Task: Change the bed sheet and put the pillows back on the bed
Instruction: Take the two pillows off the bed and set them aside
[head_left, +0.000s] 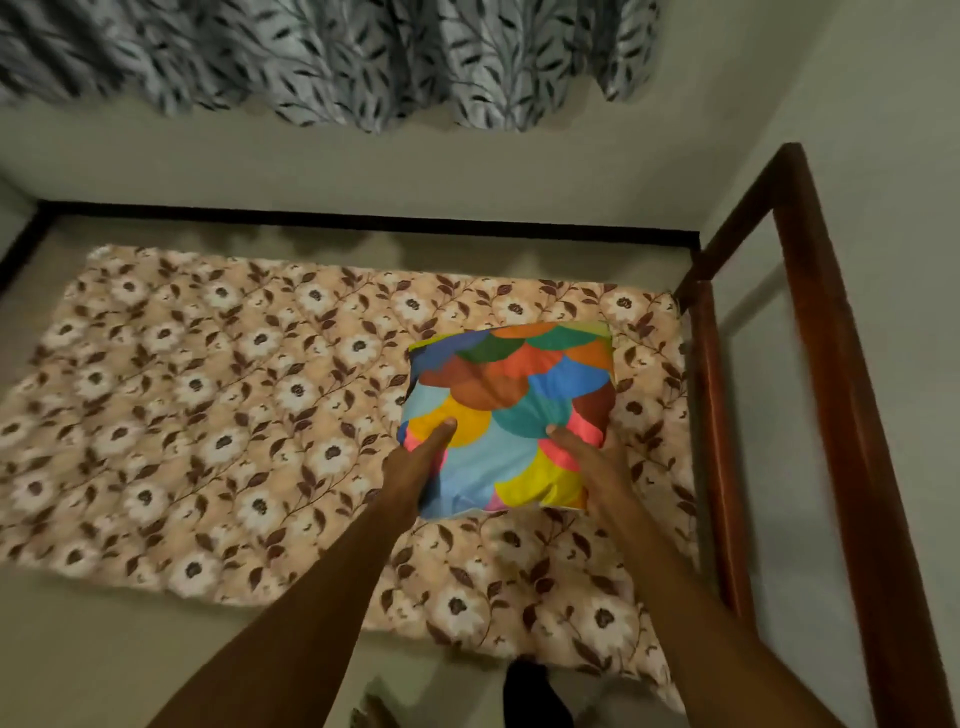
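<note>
Pale floor (104, 649) runs along the bottom edge, plain and smooth, with one dark shape (535, 696) right at the lower edge that's too blurry to name. Two bare forearms reach up from there, so two hands, both on one pillow (514, 395). The left hand (418, 457) grips the near left corner, thumb pressed on top and the other fingers tucked out of sight underneath. The right hand (584, 457) does the same at the near right corner, thumb on top, bunching the cloth into little creases.

The pillow is puffy and roughly square, smooth fabric printed with overlapping scallops in blue, orange, yellow, teal, red and pink. It's over the right-hand part of the bed (519, 597), near the wooden frame. Can't tell if its far end is touching down or if the whole thing is in the air.

The bed is low and flat, covered by one sheet (208, 415): peach ground, white flowers with dark centres, brown leafy vines, kinda quilted and dimpled looking. One wooden frame (810, 415), reddish-brown and glossy with straight rails, stands along its right side.

Past the bed there's a black skirting strip (363, 224) at the foot of a plain off-white wall (363, 161). Up top hangs one curtain (311, 57), grey-white with a dark leaf print, in deep folds and a bit blurred.
</note>
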